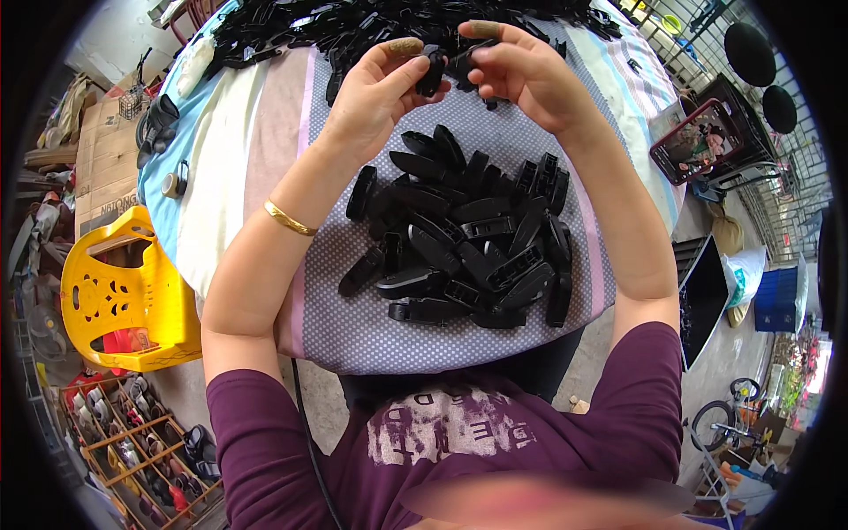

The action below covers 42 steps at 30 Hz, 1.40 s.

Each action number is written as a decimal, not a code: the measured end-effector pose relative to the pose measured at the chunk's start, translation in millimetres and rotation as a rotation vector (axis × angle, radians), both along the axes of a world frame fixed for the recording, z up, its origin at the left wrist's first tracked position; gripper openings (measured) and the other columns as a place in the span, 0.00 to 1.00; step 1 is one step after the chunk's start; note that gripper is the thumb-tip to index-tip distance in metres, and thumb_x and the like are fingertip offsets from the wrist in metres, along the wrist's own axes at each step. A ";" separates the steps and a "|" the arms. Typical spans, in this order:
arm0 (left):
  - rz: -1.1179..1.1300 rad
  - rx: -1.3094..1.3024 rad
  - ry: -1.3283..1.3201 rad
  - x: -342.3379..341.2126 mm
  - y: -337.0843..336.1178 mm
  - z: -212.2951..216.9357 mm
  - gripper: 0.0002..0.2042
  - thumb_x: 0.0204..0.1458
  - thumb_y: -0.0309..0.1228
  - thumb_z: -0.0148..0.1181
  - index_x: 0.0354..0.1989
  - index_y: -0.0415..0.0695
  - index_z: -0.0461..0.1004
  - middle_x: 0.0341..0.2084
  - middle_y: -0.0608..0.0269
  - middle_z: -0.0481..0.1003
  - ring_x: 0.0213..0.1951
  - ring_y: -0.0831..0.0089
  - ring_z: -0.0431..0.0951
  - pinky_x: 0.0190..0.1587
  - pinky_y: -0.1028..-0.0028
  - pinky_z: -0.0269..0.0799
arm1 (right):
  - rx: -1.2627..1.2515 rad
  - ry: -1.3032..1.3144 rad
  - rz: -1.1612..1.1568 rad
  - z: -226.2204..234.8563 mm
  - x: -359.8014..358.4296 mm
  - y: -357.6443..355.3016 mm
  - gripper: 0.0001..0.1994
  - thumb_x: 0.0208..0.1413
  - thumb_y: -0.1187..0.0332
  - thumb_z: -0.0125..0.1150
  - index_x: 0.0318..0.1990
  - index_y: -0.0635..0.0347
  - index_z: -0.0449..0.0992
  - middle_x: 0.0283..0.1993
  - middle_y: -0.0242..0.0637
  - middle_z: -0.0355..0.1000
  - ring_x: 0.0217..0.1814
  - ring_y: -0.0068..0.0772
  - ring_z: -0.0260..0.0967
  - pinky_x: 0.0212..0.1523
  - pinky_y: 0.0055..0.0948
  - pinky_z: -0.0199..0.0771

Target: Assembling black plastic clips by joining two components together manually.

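Over the far side of the table, my left hand (pixel 375 97) pinches a small black plastic part (pixel 432 71) between thumb and fingers. Close beside it, my right hand (pixel 534 79) is closed on another black plastic piece (pixel 461 67), partly hidden by the fingers. The two pieces are near each other; whether they touch I cannot tell. Brownish coverings sit on a fingertip of each hand. Below my hands lies a loose pile of glossy black elongated plastic parts (pixel 433 249), several with slotted hollow sides facing up.
A larger heap of black parts (pixel 291 26) spreads along the far edge of the cloth-covered table (pixel 353 340). At the right edge stands a phone (pixel 698 141) on a holder. A yellow plastic chair (pixel 172 309) and a shoe rack (pixel 141 455) are to the left.
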<state>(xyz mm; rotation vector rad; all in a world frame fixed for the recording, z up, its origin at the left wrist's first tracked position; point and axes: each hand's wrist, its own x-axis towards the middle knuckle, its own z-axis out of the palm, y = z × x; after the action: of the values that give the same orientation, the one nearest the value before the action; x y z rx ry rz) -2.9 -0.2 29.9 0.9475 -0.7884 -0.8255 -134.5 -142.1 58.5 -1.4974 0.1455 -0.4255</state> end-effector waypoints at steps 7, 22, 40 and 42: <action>-0.094 -0.092 -0.002 2.9 2.1 -2.0 0.20 0.49 0.20 0.53 0.52 0.35 0.60 0.39 0.57 0.70 0.40 0.69 0.74 0.44 0.71 0.72 | 0.284 -0.111 -0.057 -12.5 11.5 9.3 0.11 0.53 0.67 0.54 0.42 0.62 0.72 0.35 0.35 0.72 0.35 0.27 0.73 0.32 0.18 0.73; 0.126 -0.034 -0.158 0.4 1.0 0.7 0.19 0.47 0.21 0.57 0.49 0.35 0.66 0.40 0.58 0.72 0.41 0.76 0.72 0.46 0.79 0.68 | -0.314 0.029 -0.206 -17.1 9.9 27.1 0.13 0.52 0.65 0.57 0.41 0.65 0.73 0.29 0.34 0.72 0.26 0.19 0.70 0.24 0.16 0.70; -0.076 -0.085 -0.310 13.5 9.3 16.4 0.11 0.51 0.27 0.53 0.43 0.38 0.73 0.37 0.59 0.75 0.41 0.74 0.73 0.47 0.78 0.67 | -0.742 -0.086 -0.154 -19.5 6.1 37.5 0.12 0.50 0.66 0.59 0.35 0.69 0.74 0.23 0.34 0.72 0.22 0.20 0.69 0.26 0.16 0.70; -0.088 -0.088 -0.220 13.9 9.8 16.4 0.11 0.51 0.27 0.53 0.43 0.39 0.73 0.37 0.60 0.75 0.41 0.74 0.73 0.46 0.78 0.67 | -0.903 -0.236 -0.269 -19.1 6.7 39.6 0.12 0.50 0.67 0.59 0.36 0.69 0.74 0.23 0.35 0.72 0.21 0.20 0.69 0.26 0.16 0.69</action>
<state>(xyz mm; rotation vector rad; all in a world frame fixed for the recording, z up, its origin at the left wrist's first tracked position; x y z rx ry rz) 11.1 9.5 46.3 0.9403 -1.0547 -0.7644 -127.8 -102.5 39.5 -2.3017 -0.0484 -0.9638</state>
